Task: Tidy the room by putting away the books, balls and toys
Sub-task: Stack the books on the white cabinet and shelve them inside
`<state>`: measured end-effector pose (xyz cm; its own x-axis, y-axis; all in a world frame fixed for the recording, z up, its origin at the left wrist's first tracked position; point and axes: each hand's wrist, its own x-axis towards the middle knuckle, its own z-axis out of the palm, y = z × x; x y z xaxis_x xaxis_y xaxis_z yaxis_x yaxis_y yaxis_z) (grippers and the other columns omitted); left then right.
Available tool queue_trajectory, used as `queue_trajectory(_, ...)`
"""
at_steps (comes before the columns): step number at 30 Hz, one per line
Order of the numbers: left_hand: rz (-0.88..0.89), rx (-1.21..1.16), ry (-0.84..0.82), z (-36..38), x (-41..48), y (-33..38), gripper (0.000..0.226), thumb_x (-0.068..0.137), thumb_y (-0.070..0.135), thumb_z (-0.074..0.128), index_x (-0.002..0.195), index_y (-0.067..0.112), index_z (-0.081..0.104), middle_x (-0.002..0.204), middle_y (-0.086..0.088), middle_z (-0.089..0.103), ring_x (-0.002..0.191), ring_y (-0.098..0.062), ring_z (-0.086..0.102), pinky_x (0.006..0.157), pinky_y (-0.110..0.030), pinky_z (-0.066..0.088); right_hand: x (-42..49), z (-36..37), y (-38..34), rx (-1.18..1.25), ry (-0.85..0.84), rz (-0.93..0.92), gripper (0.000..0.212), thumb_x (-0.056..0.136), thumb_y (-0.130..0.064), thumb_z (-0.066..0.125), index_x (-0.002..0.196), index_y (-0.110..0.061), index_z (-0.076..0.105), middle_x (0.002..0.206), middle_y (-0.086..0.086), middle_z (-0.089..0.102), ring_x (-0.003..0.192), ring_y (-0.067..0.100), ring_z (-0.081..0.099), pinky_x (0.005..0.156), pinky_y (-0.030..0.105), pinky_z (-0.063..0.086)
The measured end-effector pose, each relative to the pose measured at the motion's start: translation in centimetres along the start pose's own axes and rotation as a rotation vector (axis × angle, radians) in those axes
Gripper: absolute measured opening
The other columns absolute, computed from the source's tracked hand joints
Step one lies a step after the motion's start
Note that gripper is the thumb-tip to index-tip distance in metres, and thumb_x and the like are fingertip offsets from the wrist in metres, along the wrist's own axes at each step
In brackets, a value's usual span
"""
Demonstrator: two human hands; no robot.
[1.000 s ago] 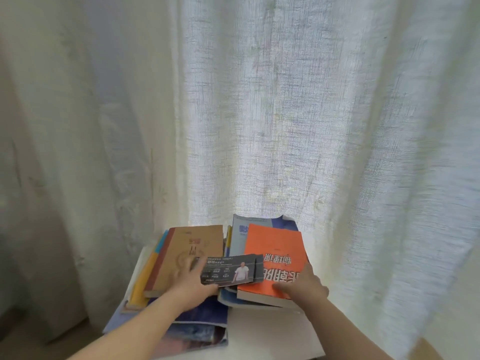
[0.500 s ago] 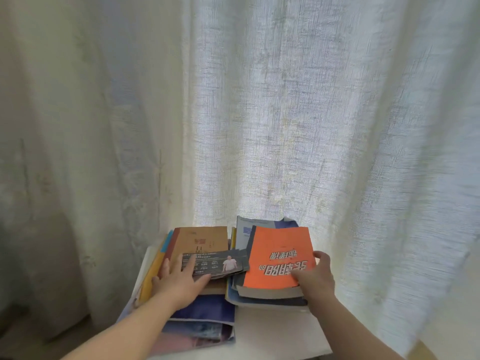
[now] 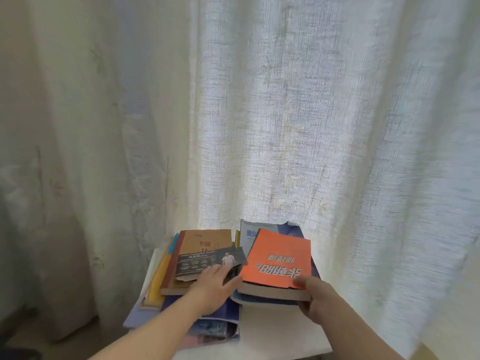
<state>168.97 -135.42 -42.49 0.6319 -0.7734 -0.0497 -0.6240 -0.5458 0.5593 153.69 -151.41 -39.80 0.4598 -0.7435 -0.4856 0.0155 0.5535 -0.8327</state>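
Two piles of books lie on a small white table (image 3: 272, 333) in front of a curtain. An orange book (image 3: 279, 258) tops the right pile. My right hand (image 3: 315, 294) grips its near right corner, thumb on the cover and fingers under the edge. A brown book (image 3: 205, 241) tops the left pile, with a loose dark paper band (image 3: 210, 261) lying across it. My left hand (image 3: 215, 285) rests flat with straight fingers on the band's near edge, between the two piles. Blue and grey books (image 3: 249, 231) show under the orange one.
A pale sheer curtain (image 3: 285, 113) hangs right behind the table and brushes the piles' far side. Yellow and blue book spines (image 3: 158, 279) jut out at the left of the pile. More magazines (image 3: 215, 328) lie under my left forearm. Dim floor (image 3: 39, 339) shows at bottom left.
My left hand slid right, from the brown book onto the band's near edge by the orange book. My right hand shifted from the orange book's right side to its near corner.
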Motion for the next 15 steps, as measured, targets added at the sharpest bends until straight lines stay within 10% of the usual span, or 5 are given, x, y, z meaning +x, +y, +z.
queue_trajectory(6, 0.013, -0.161, 0.181, -2.5, -0.7, 3.1, 0.034, 0.095, 0.036, 0.047, 0.126, 0.021, 0.049, 0.129, 0.004, 0.051, 0.11, -0.012, 0.047, 0.097, -0.028, 0.037, -1.4, 0.9, -2.0, -0.324, 0.136, -0.426, 0.016, 0.076, -0.004, 0.062, 0.091, 0.001, 0.063, 0.081, 0.017, 0.066, 0.07, 0.029, 0.061, 0.063, 0.04, 0.055)
queue_trajectory(9, 0.107, 0.091, 0.378, -5.3, -0.9, 5.5, 0.05, 0.096, 0.009, 0.041, 0.144, 0.019, 0.03, 0.148, -0.006, 0.033, 0.134, -0.02, 0.034, 0.107, -0.03, 0.031, -4.2, 1.0, -4.5, -0.449, 0.117, -0.715, 0.015, 0.078, -0.012, 0.065, 0.093, -0.016, 0.065, 0.078, -0.001, 0.066, 0.073, 0.018, 0.062, 0.07, 0.032, 0.05)
queue_trajectory(12, 0.285, 0.325, 0.461, -8.2, -1.0, 8.1, 0.069, 0.095, 0.018, 0.046, 0.15, 0.031, 0.006, 0.158, 0.003, -0.004, 0.146, -0.018, -0.003, 0.119, -0.039, 0.012, -7.5, 1.6, -6.6, -0.565, 0.011, -0.919, 0.019, 0.077, -0.018, 0.069, 0.091, -0.03, 0.062, 0.075, -0.014, 0.064, 0.074, 0.004, 0.061, 0.069, 0.023, 0.047)
queue_trajectory(15, 0.363, 0.458, 0.265, -11.2, -1.7, 10.3, 0.078, 0.087, 0.048, 0.058, 0.147, 0.042, 0.009, 0.157, 0.011, 0.001, 0.145, -0.015, -0.008, 0.116, -0.054, -0.002, -10.4, 2.5, -7.4, -0.809, -0.206, -1.066, 0.022, 0.076, -0.024, 0.07, 0.091, -0.038, 0.06, 0.081, -0.015, 0.067, 0.08, 0.003, 0.064, 0.073, 0.023, 0.051)
